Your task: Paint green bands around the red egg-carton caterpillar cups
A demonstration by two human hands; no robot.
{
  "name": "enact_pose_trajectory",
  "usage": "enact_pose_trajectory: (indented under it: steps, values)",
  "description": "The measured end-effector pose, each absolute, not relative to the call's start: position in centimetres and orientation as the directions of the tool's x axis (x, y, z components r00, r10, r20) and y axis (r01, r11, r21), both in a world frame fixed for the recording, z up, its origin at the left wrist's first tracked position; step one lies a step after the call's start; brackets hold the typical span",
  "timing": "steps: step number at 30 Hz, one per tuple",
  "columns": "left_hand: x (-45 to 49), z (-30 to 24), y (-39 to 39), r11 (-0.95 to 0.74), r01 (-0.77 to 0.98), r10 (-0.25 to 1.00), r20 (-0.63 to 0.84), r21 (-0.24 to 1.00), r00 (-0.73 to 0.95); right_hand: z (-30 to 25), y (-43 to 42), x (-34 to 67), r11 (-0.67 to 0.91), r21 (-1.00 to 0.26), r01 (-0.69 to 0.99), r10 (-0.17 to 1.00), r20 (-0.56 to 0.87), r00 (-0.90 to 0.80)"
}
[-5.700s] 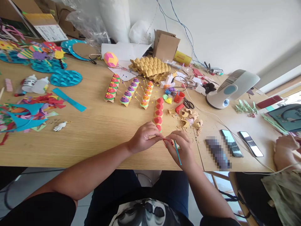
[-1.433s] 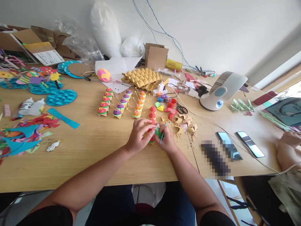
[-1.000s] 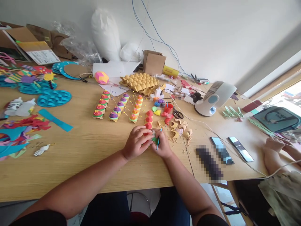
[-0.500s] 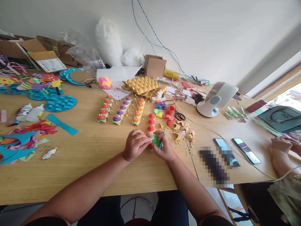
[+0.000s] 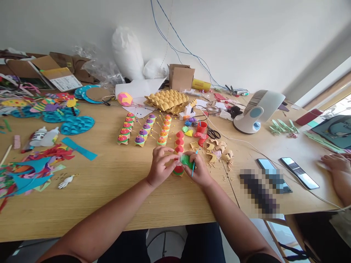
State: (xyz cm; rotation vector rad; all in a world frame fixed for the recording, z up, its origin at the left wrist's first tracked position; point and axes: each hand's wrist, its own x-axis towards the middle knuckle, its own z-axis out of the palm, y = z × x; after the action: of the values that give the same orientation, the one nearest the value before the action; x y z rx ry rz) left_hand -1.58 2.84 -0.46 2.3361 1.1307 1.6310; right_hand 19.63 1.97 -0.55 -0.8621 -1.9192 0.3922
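My left hand [image 5: 161,164] pinches the clear plastic edge of a small packet of green clay [image 5: 186,160]. My right hand [image 5: 201,171] grips the same packet from the other side and also has a thin blue stick [image 5: 194,166] between its fingers. Just behind and beneath the hands lies an egg-carton strip [image 5: 179,136] with red domes, partly covered by my fingers. Farther back stand three finished-looking carton caterpillars, one red and green [image 5: 125,131], one purple [image 5: 143,132] and one orange [image 5: 163,128], with pin-like feelers around them.
Torn carton scraps [image 5: 212,157], black scissors [image 5: 214,133] and a red cup [image 5: 201,127] lie behind my right hand. A white fan [image 5: 256,113] and two phones [image 5: 299,172] are to the right, near another person's hand [image 5: 333,162]. Colourful paper scraps [image 5: 33,164] cover the left side.
The view has shifted slightly to the left. My left fingers have spread more along the plastic of the packet, and both hands stay together over the red strip.
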Motion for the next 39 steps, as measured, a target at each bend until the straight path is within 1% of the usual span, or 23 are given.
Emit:
enact_pose_trajectory:
  steps: [6, 10, 14, 21, 26, 30, 34, 39]
  values:
    - [-1.5, -0.8, 3.2, -0.738, 0.524, 0.588, 0.787, 0.426, 0.188, -0.4, 2.0, 19.7, 0.701, -0.615, 0.36, 0.711, 0.641, -0.289]
    - [-1.5, -1.1, 3.3, -0.737, 0.527, 0.598, 0.772, 0.423, 0.216, -1.0, 2.0, 19.6, 0.664, -0.666, 0.34, 0.747, 0.614, -0.256]
    - [-1.3, -1.2, 3.1, -0.727, 0.513, 0.624, 0.751, 0.457, 0.215, -1.4, 1.9, 19.5, 0.619, -0.726, 0.3, 0.785, 0.578, -0.224]
    - [-1.0, -1.4, 2.8, -0.714, 0.483, 0.657, 0.724, 0.506, 0.212, -1.6, 1.4, 18.8, 0.599, -0.776, 0.198, 0.8, 0.574, -0.175]
    - [-0.9, -1.5, 2.5, -0.715, 0.462, 0.66, 0.724, 0.525, 0.2, -1.7, 1.2, 18.7, 0.613, -0.765, 0.195, 0.789, 0.588, -0.178]
    - [-0.9, -1.4, 2.3, -0.72, 0.49, 0.643, 0.738, 0.491, 0.206, -1.1, 0.9, 18.9, 0.637, -0.741, 0.214, 0.771, 0.605, -0.2]
    - [-0.9, -1.2, 2.3, -0.725, 0.521, 0.624, 0.75, 0.451, 0.22, -0.4, 0.7, 19.0, 0.65, -0.735, 0.193, 0.759, 0.621, -0.194]
    - [-0.8, -1.1, 2.2, -0.733, 0.51, 0.629, 0.733, 0.449, 0.259, -0.4, 0.8, 19.0, 0.66, -0.719, 0.217, 0.751, 0.638, -0.171]
